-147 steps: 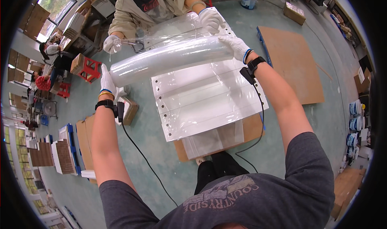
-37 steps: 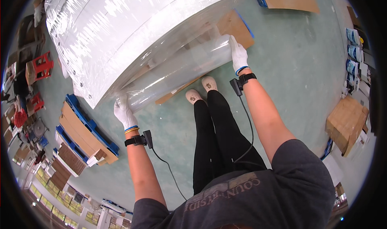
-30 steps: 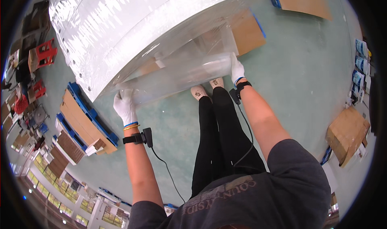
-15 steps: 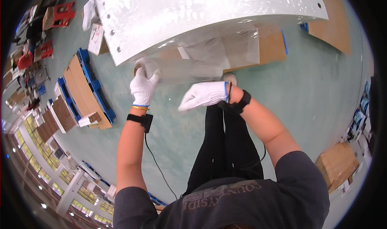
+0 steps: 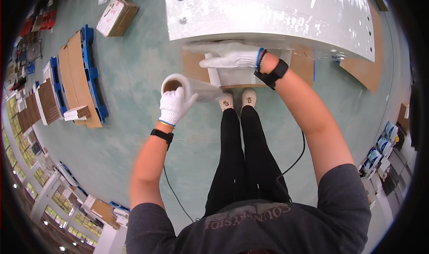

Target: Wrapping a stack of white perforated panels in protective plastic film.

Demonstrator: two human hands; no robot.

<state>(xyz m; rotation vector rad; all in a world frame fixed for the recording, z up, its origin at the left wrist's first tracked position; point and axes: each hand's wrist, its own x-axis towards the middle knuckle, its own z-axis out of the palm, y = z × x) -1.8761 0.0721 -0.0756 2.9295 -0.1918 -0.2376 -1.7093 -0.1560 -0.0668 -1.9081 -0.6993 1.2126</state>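
In a white knit glove, my left hand (image 5: 173, 105) grips the core end of a roll of clear stretch film (image 5: 195, 87). The roll lies tilted below the near left corner of a large white curved panel (image 5: 268, 12), whose glossy surface is covered in wrinkled film. My right hand (image 5: 233, 58), gloved too, stretches its fingers flat toward the left, close under the panel's near edge. Whether it touches the panel or the film there, I cannot tell. A white-and-brown cardboard piece (image 5: 237, 77) shows beneath the panel and is partly hidden by my right hand.
My feet stand just below the cardboard. On the left, flat cardboard (image 5: 73, 75) lies on a blue pallet (image 5: 93, 71), and a box (image 5: 117, 18) sits on the green floor. Another cardboard sheet (image 5: 368, 68) leans out beyond the panel's right end. Cables hang from both my wrists.
My right hand has moved up to the panel's near edge, fingers straightened. My left hand has brought the roll lower and turned its core toward me. The view has shifted left along the panel.
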